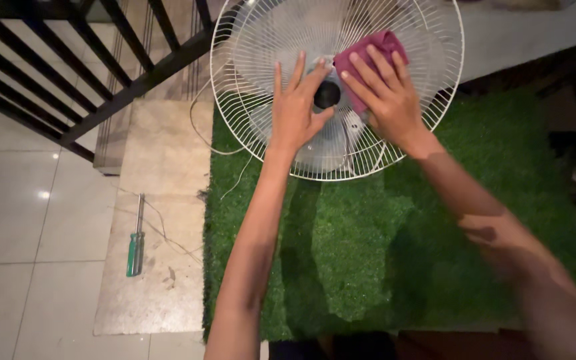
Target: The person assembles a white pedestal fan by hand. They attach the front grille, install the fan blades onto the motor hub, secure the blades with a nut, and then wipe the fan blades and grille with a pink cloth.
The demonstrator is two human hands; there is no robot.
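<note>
A white wire fan [248, 80] stands at the far end of a green artificial-grass mat [381, 253], its round grille facing me. My left hand [298, 110] lies flat with spread fingers on the grille, just left of the dark centre hub [327, 95]. My right hand [387, 93] presses a dark pink cloth [385, 43] against the grille, right of and above the hub. The fan blades show faintly behind the wires.
A green-handled screwdriver [135, 247] lies on a worn stone slab [161, 173] left of the mat. A thin white cord [198, 130] trails from the fan across the slab. Black railing bars [101, 73] rise at the upper left. White floor tiles [21, 227] lie at the left.
</note>
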